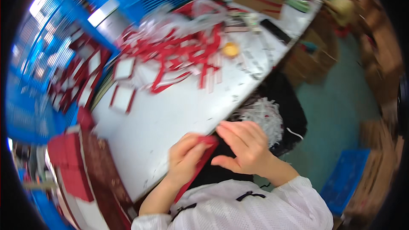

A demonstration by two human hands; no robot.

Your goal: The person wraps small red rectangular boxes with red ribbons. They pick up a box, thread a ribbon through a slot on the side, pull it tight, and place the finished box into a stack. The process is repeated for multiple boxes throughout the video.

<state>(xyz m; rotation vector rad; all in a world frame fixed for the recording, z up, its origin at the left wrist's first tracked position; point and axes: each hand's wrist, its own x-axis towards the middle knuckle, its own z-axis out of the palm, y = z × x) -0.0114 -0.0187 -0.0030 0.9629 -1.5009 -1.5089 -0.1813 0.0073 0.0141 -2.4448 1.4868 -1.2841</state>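
At the table's near edge, my left hand [184, 157] pinches a long red strip [197, 173] between thumb and fingers. The strip hangs down toward my lap; motion blur hides its material. Close beside it on the right, my right hand [249, 147] is empty, its fingers stretched out and the thumb apart. Farther back on the white table [157, 119] lies a tangled heap of red strips [170, 57], partly under a clear plastic bag [181, 23]. Two small white pieces with dark red edges [123, 98] sit left of the heap.
A round yellow item [230, 50] and a black oblong object [275, 31] lie toward the back right. Dark red boxes [70, 162] stand at the left, by a blue basket [32, 98] of similar pieces. A black bag of white scraps [266, 117] is beyond my right hand.
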